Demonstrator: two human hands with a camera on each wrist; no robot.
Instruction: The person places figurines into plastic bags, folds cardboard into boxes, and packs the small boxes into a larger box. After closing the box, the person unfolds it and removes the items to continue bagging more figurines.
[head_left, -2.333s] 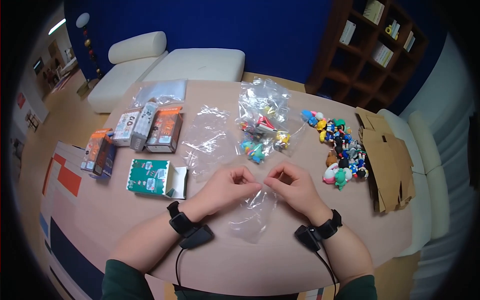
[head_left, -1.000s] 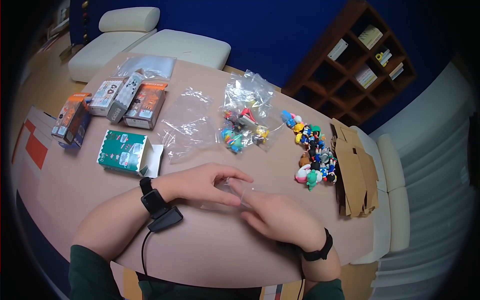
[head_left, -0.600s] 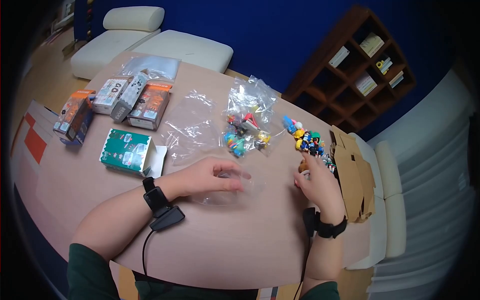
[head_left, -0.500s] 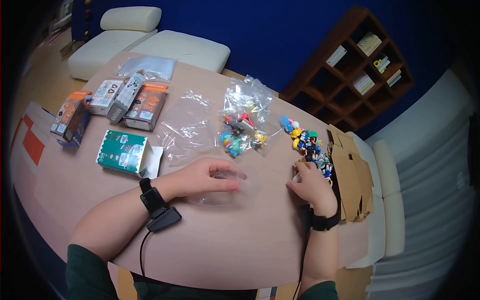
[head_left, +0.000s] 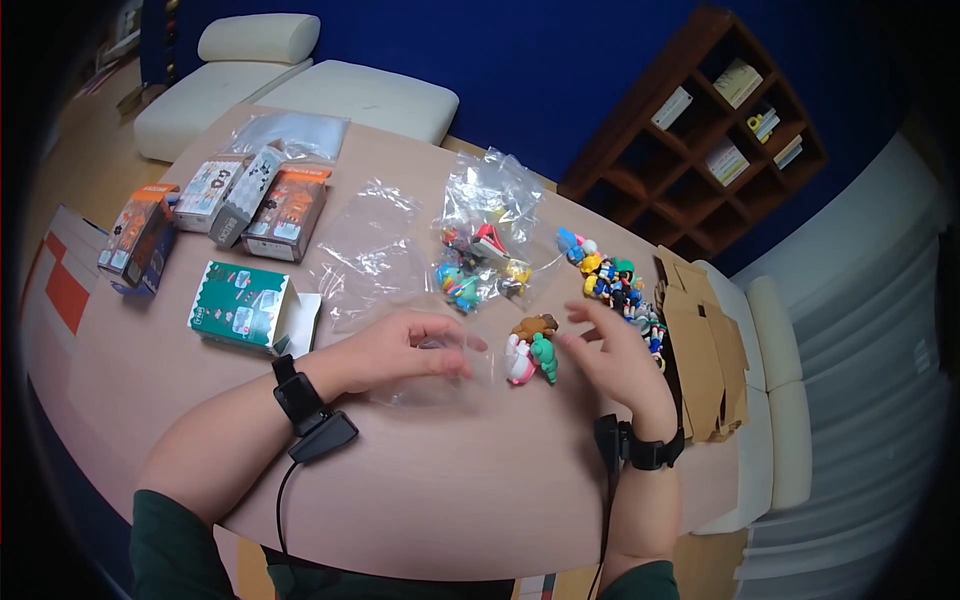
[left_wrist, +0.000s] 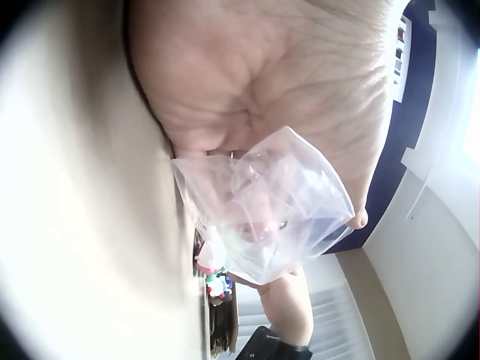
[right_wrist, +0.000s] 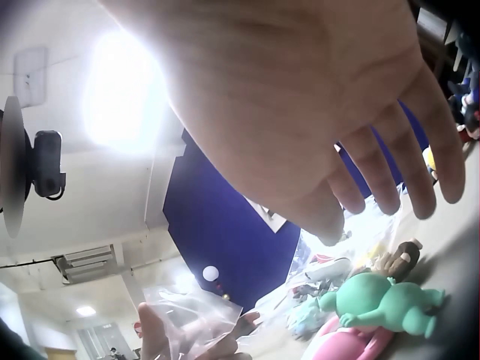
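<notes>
My left hand holds a small clear plastic bag, with thumb and fingers curled about it. Beyond its fingertips lie three toy figures: a brown bear-like figure, a white and pink figure and a green figure. My right hand is just to the right of these, its fingers extended and holding nothing. In the right wrist view the green figure lies across the pink one, below the fingers. Several more small figures are piled behind the right hand.
Flattened cardboard lies along the right edge. Ahead are clear bags with toys inside and a flat plastic bag. A green box and several other boxes stand on the left.
My right hand left the bag, reached to the pile and brought the brown, pink and green figures leftward, then came off them. My left hand has kept the bag in nearly the same place.
</notes>
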